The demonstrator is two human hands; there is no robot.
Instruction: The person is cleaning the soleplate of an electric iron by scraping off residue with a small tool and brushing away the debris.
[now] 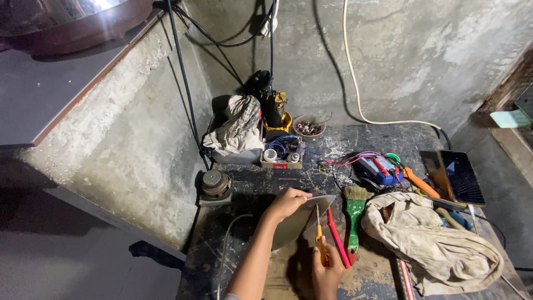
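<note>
Plate: I see a thin grey metal plate point(297, 222) held tilted above the near middle of the workbench point(250, 189), its upper corner pointing right.
Left hand: my left hand point(286, 203) is closed over the plate's upper left edge, fingers curled over the rim.
Right hand: my right hand point(326, 272) is wrapped around the orange handle of a screwdriver point(319, 236); the shaft runs up and its tip meets the plate's face near the right corner.
Right of the plate: a red strip point(336, 236) lies just beside the screwdriver, then a green-handled paintbrush point(354, 214), bristles toward the far edge.
Right edge: a crumpled beige cloth point(433, 239) covers the near right part; a dark phone point(461, 178) lies beyond it.
Far edge: a blue meter point(377, 169) with red leads, a small bowl point(308, 126) of bits, a box point(239, 153) draped with a rag.
Left edge: a round metal part point(215, 183) sits at the workbench's rim.
</note>
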